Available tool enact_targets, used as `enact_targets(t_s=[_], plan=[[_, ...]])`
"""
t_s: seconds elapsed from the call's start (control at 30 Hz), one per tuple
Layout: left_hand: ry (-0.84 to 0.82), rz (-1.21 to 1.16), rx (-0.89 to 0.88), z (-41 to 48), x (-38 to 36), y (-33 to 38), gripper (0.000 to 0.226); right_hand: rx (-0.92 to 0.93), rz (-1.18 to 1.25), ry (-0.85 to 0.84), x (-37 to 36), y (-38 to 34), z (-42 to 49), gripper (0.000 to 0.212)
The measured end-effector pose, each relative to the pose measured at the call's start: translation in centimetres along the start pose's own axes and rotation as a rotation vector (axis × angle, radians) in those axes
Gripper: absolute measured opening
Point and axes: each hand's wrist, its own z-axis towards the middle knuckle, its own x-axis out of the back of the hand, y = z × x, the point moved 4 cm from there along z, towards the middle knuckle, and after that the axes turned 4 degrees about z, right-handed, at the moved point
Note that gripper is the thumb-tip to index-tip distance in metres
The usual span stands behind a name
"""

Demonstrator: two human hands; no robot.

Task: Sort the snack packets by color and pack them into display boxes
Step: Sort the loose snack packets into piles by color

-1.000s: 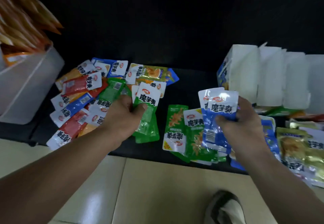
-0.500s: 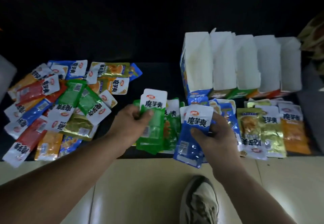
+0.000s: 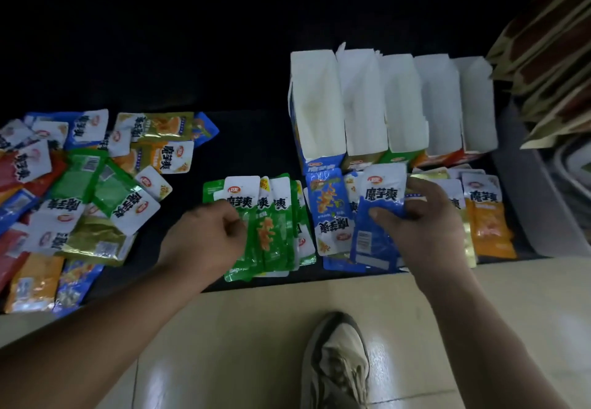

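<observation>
A black tabletop (image 3: 256, 140) fills the upper part of the view. A row of five open white display boxes (image 3: 383, 104) stands upright on it, side by side and touching; their lower fronts show blue, gold, green and red-orange print. All places below are given from these boxes.

Well to the left of the boxes lies a loose heap of mixed packets (image 3: 80, 200) in red, blue, green, gold and orange, overlapping and unsorted. Just in front of the boxes, sorted piles lie flat. A green pile (image 3: 278, 232) sits in front of and left of the boxes, a blue pile (image 3: 329, 216) before the leftmost box, and gold and orange packets (image 3: 489, 226) before the right-hand boxes.

The left hand (image 3: 204, 239) is at the green pile, fingers curled, pinching the edge of the top green packet (image 3: 242, 191). The right hand (image 3: 425, 226) is in front of the middle boxes and grips a blue packet (image 3: 382, 189), thumb across its front and fingers behind, lifted slightly over the blue pile.

The step in hand appears to be sorting by color, with each hand adding to a matching pile. No packets can be seen inside the boxes, so packing seems not yet begun. The next move calls for laying each packet squarely on its own pile, then reaching to the heap left of the boxes for more.
</observation>
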Motion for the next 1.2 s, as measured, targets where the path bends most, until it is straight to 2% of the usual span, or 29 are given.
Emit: enact_targets(t_s=[0.1, 0.17, 0.2, 0.3, 0.37, 0.43, 0.53, 0.73, 0.8, 0.93, 1.03, 1.13, 1.2], plan=[[0.010, -0.052, -0.034, -0.2, -0.6, 0.9, 0.005, 0.037, -0.072, -0.089, -2.5, 0.9, 0.1, 0.053], [0.011, -0.092, -0.053, -0.5, -1.1, 1.3, 0.002, 0.058, -0.124, -0.067, -3.3, 1.1, 0.2, 0.055], [0.010, -0.110, -0.069, -0.6, -1.4, 1.4, 0.001, 0.055, -0.168, -0.051, -3.5, 1.4, 0.3, 0.064], [0.010, -0.123, -0.127, -0.9, -1.9, 1.8, 0.004, 0.144, -0.554, 0.030, -3.5, 1.3, 0.5, 0.085], [0.024, -0.131, -0.129, -0.8, -1.8, 1.7, 0.006, 0.218, -0.701, 0.079, -3.7, 0.8, 0.1, 0.089], [0.020, -0.166, -0.109, -0.6, -1.7, 1.4, 0.010, 0.301, -0.668, 0.105, -4.1, 0.0, -0.6, 0.079], [-0.015, -0.228, -0.086, -1.0, -1.4, 0.8, 0.013, 0.520, -0.566, 0.093, -6.0, -1.4, -2.5, 0.054], [-0.078, -0.271, -0.119, -2.9, 1.9, -3.4, 0.015, 0.679, -0.263, -0.285, -13.5, -5.9, -7.1, 0.023], [-0.043, -0.211, -0.114, -3.9, 3.4, -6.8, 0.019, 0.678, -0.219, -0.395, -17.2, -7.4, -8.5, 0.023], [0.105, -0.080, 0.009, -6.3, 6.8, -14.4, 0.024, 0.622, -0.359, -0.702, -24.7, -9.5, -11.3, 0.045], [0.186, 0.092, 0.038, -8.3, 8.9, -19.8, 0.039, 0.742, -0.632, -0.808, -29.0, -10.5, -12.1, 0.068], [0.025, 0.266, 0.201, -8.9, 8.6, -23.9, 0.075, 0.870, -0.898, -0.822, -32.8, -11.6, -12.1, 0.097], [-0.095, 0.335, 0.216, -8.1, 7.5, -25.4, 0.084, 0.856, -1.017, -0.821, -35.0, -11.8, -11.5, 0.129]])
